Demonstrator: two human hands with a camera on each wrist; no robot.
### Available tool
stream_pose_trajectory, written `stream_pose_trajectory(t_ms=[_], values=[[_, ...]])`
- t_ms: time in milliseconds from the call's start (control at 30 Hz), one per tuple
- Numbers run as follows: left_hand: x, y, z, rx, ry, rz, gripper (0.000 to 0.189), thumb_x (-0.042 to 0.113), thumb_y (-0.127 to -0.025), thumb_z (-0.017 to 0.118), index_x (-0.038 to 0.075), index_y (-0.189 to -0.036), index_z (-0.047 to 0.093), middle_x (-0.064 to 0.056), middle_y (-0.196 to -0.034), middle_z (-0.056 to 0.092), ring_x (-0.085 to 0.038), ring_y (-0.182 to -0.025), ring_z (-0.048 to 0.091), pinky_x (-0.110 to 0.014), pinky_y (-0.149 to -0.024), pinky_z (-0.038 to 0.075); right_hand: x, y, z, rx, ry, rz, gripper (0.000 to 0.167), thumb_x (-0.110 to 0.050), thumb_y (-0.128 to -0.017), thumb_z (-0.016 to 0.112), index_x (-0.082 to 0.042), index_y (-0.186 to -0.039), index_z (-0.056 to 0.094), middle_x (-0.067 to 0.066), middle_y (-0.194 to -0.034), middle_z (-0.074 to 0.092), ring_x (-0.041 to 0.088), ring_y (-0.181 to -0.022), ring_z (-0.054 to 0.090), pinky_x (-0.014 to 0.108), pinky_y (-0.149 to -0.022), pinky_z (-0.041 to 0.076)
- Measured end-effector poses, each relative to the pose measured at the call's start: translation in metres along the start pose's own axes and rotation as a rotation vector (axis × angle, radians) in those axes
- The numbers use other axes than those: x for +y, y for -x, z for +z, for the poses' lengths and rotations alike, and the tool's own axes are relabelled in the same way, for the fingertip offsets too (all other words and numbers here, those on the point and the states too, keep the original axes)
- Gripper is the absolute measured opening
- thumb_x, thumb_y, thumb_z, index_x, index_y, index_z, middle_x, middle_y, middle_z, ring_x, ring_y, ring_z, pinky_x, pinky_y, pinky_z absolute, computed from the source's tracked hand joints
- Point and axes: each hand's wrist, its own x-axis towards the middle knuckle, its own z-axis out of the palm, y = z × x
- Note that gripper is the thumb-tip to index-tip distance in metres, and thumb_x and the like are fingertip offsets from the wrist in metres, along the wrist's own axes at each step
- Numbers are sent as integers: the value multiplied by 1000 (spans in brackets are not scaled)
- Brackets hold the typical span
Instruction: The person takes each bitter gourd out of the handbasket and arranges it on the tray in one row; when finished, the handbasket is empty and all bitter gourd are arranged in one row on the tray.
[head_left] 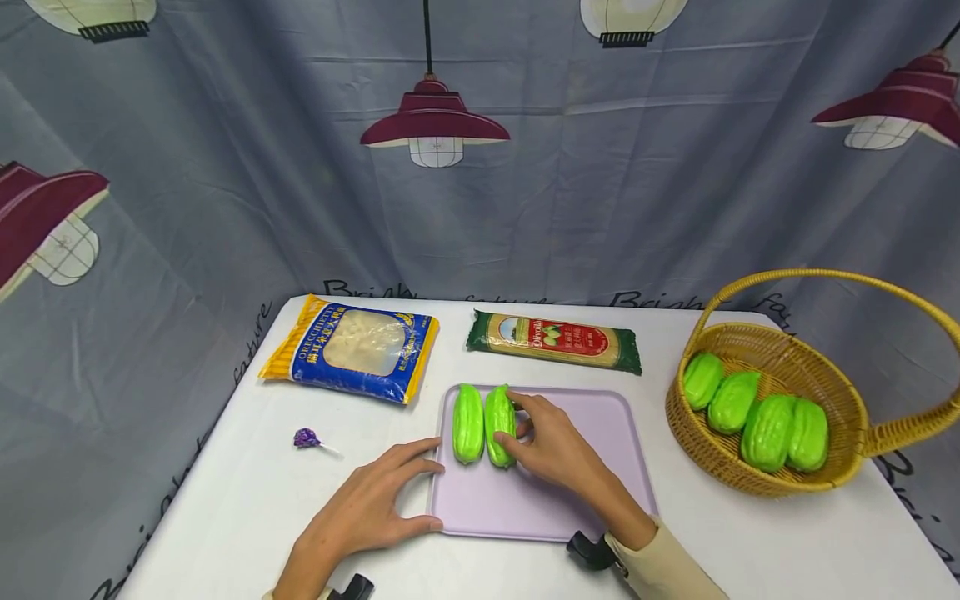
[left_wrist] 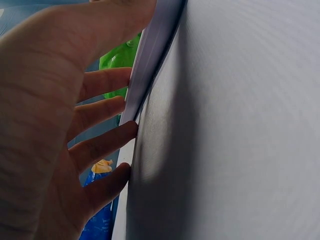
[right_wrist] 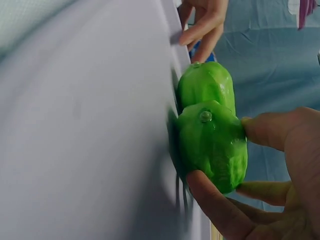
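Note:
Two bright green, ridged cucumbers lie side by side on a lilac tray (head_left: 540, 508), toward its far left corner. My right hand (head_left: 551, 446) pinches the right cucumber (head_left: 498, 421) between thumb and fingers; its rounded end with a small stub faces the right wrist view. The left cucumber (head_left: 468, 425) sits close beside it, untouched by either hand. At the tray's left edge, my left hand (head_left: 375, 500) is spread with fingertips and thumb right at the rim, holding nothing. In the left wrist view those fingers (left_wrist: 105, 142) are loosely extended along the tray's side.
A yellow wicker basket (head_left: 690, 446) with several more green cucumbers (head_left: 768, 433) stands at the right, its handle arching high. Behind the tray lie a blue and yellow pasta bag (head_left: 352, 350) and a green spaghetti packet (head_left: 555, 340). A purple-wrapped lollipop (head_left: 307, 438) lies at the left.

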Motion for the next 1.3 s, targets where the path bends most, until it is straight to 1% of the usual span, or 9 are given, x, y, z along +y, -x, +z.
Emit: stream_pose_trajectory(t_ms=[233, 467, 600, 700, 833, 900, 1100, 1300], values=[[0, -1, 0, -18, 5, -16, 64, 70, -84, 82, 31, -135, 70, 10, -165, 49, -17, -146, 53, -41, -112, 53, 1, -2, 1, -1, -4, 5, 70, -29, -94, 86, 0, -150, 58, 6, -109, 70, 13, -88, 64, 27, -72, 55], [0, -1, 0, 1, 7, -2, 64, 67, -83, 84, 31, -133, 71, 9, -163, 51, -16, -146, 54, -40, -111, 54, 1, -2, 1, -13, -2, 9, 72, -33, -96, 84, 0, -152, 55, 7, -110, 70, 12, -88, 65, 29, -73, 56], [0, -1, 1, 6, 3, -1, 64, 67, -82, 85, 31, -133, 71, 9, -163, 51, -16, -145, 54, -41, -111, 54, 0, -1, -2, -24, 12, 23, 71, -34, -97, 82, -2, -154, 54, 11, -120, 71, 12, -88, 66, 29, -74, 56], [0, -1, 2, 10, -3, 6, 64, 67, -82, 85, 31, -133, 71, 9, -163, 51, -17, -145, 54, -40, -111, 54, 0, 1, -6, -28, 18, 41, 70, -34, -98, 81, -4, -155, 53, 13, -133, 69, 12, -93, 68, 30, -77, 59], [0, -1, 2, 11, -7, 7, 64, 67, -82, 85, 31, -133, 71, 9, -163, 51, -17, -145, 54, -40, -111, 54, 1, 4, -16, -17, 12, 53, 68, -32, -99, 80, -6, -156, 54, 14, -143, 66, 17, -101, 71, 36, -84, 61], [0, -1, 2, 8, -7, 2, 64, 68, -82, 84, 31, -133, 71, 9, -164, 51, -17, -145, 54, -41, -110, 55, 2, 5, -23, -8, 14, 49, 67, -31, -99, 80, -5, -155, 54, 15, -144, 66, 21, -105, 72, 39, -85, 62], [1, -1, 2, -6, 3, -13, 64, 68, -83, 84, 32, -133, 71, 9, -164, 50, -17, -147, 53, -41, -111, 55, 10, 10, -46, 27, 52, 31, 67, -31, -100, 79, -2, -154, 54, 20, -145, 64, 29, -108, 75, 42, -84, 66], [1, -1, 1, 3, -2, -8, 63, 66, -82, 85, 31, -133, 71, 9, -163, 51, -17, -145, 54, -41, -108, 56, 20, 17, -70, 102, 83, 38, 65, -27, -99, 81, -1, -152, 55, 24, -141, 65, 34, -108, 75, 44, -82, 67]])
